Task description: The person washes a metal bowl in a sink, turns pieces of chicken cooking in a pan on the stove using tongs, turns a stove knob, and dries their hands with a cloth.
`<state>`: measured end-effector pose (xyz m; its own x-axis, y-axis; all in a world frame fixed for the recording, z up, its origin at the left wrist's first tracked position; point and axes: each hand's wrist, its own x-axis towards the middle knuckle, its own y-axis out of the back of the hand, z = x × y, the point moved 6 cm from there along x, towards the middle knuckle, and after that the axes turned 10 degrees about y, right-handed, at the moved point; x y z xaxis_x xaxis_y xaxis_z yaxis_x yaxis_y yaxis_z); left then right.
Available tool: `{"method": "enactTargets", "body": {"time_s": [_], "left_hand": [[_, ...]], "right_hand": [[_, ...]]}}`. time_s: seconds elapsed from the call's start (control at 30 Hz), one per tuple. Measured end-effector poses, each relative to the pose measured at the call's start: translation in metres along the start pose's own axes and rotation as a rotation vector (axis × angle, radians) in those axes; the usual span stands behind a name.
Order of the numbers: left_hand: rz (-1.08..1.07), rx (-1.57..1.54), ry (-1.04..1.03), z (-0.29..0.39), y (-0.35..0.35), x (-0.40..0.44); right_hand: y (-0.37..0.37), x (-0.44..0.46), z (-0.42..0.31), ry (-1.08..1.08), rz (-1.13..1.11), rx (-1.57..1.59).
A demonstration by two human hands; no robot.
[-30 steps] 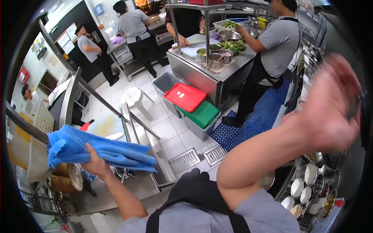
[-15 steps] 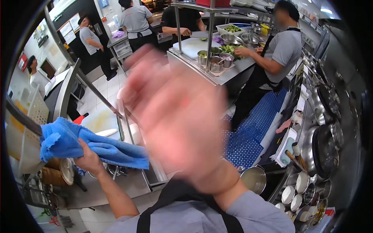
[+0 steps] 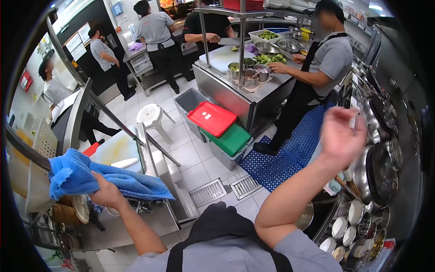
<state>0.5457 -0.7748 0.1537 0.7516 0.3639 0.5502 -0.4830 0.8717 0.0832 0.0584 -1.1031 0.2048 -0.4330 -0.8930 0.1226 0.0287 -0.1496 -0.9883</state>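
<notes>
My left hand grips a blue towel from below, at the left, next to a metal rail. The towel is bunched at its left end, and its other end stretches right above the steel counter. Behind it lies a stained cutting board with a white-bladed utensil on it. My right hand is raised at the right, slightly blurred, with its fingers loosely bent and apart. I see nothing held in it. Beyond that hand stand steel pans along the right side.
Bins with a red lid and a green lid stand by the central counter. A white stool is left of them. A co-worker handles greens on the blue mat side; other people stand farther back.
My right hand has swung from in front of the camera to the right, uncovering the bins and stool. My left hand still grips the towel, nearly in place.
</notes>
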Motion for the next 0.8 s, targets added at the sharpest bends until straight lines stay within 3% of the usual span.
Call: {"method": "enactTargets", "body": {"time_s": [0.07,0.13,0.2,0.37,0.4,0.47,0.53,0.6,0.73,0.8], "left_hand": [[0.009,-0.075,-0.024,0.006,-0.002,0.000],[0.011,-0.114,-0.040,-0.002,0.003,-0.001],[-0.126,-0.150,0.028,-0.015,-0.003,0.006],[-0.401,-0.531,0.235,-0.015,-0.007,0.005],[-0.519,-0.664,0.282,-0.020,-0.012,0.008],[-0.568,-0.622,0.245,-0.041,-0.003,0.022],[-0.831,-0.658,0.587,-0.088,-0.017,0.033],[-1.098,-0.725,0.597,-0.145,-0.027,0.049],[-0.905,-0.685,0.614,-0.058,-0.016,0.014],[-0.847,-0.667,0.619,-0.055,-0.015,0.015]], "right_hand": [[0.046,-0.034,0.036,-0.112,0.240,-0.135],[0.063,-0.063,0.071,-0.257,0.048,-0.215],[0.048,-0.092,0.106,-0.394,-0.017,-0.187],[0.000,-0.178,0.179,-0.391,-0.477,-0.422],[-0.011,-0.203,0.185,-0.452,-0.553,-0.460],[-0.014,-0.257,0.204,-0.804,-0.718,-0.529],[-0.025,-0.298,0.202,-0.701,-1.034,-0.539],[-0.022,-0.334,0.198,-0.372,-1.392,-0.676],[0.009,-0.374,0.206,-0.312,-1.572,-0.770],[0.034,-0.389,0.216,-0.341,-1.734,-0.913]]}}
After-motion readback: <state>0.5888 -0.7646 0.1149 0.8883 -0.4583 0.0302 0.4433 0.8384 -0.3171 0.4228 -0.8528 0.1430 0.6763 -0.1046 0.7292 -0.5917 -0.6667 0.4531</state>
